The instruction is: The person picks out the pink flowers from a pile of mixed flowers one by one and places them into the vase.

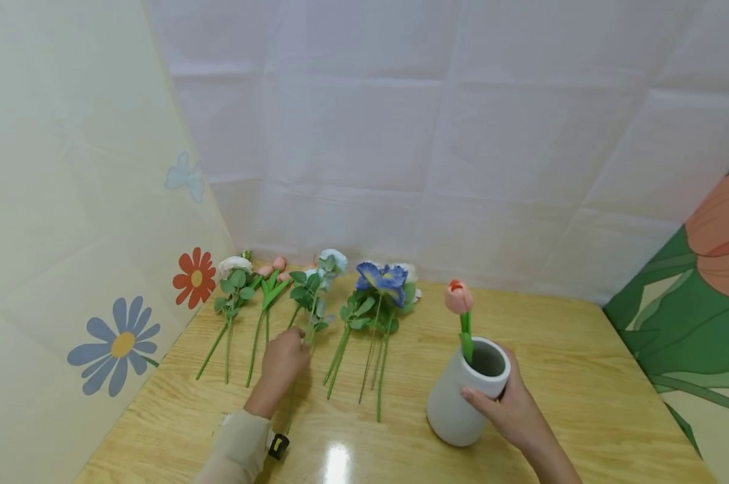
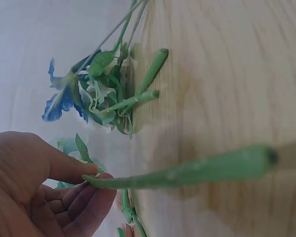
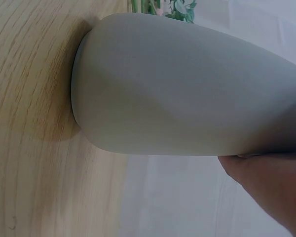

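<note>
In the head view my left hand point(image 1: 286, 356) is among the flowers, pinching the stem of a pale blue flower point(image 1: 332, 259) with green leaves. The left wrist view shows thumb and fingertips on that green stem point(image 2: 187, 174), its cut end pointing away from the hand, close over the table. My right hand point(image 1: 510, 407) grips a white vase point(image 1: 455, 410) near the rim, thumb in front and the other fingers hidden behind. The vase stands on the table, and a pink tulip point(image 1: 458, 297) leans in its mouth. Much of the vase wall point(image 3: 177, 89) fills the right wrist view.
Left of my left hand lie a white flower point(image 1: 235, 267) and some pink tulips point(image 1: 265, 271). To its right is a bunch with a blue iris point(image 1: 381, 281) and leafy stems. The wooden table point(image 1: 558, 349) meets a pale cloth backdrop point(image 1: 364, 134) at the back.
</note>
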`<action>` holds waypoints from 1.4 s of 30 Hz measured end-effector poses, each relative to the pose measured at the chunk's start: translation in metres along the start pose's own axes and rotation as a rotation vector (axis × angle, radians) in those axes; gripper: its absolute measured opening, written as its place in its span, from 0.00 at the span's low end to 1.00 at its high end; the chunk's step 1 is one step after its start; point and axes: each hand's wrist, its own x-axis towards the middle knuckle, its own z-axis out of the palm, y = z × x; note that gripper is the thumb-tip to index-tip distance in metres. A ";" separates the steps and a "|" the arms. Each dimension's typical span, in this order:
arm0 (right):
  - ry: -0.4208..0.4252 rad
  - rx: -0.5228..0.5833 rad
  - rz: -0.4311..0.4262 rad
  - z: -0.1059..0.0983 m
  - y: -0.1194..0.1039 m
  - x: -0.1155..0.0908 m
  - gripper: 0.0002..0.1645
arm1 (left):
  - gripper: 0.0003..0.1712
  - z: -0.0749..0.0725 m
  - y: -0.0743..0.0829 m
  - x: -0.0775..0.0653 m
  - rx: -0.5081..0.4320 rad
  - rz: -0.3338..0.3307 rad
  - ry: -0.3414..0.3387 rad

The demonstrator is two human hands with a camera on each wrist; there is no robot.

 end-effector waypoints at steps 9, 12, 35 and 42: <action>-0.011 -0.003 0.028 -0.001 0.000 0.000 0.51 | 0.15 0.006 0.011 0.002 -0.019 0.039 0.020; -0.015 -0.001 0.045 -0.001 -0.001 0.001 0.51 | 0.15 0.008 0.014 0.003 -0.027 0.049 0.014; -0.028 0.015 0.063 -0.001 -0.001 0.001 0.51 | 0.11 0.029 0.013 0.018 0.018 0.052 0.046; -0.027 0.026 0.062 -0.001 -0.001 0.000 0.51 | 0.12 0.032 0.014 0.019 0.017 0.066 0.013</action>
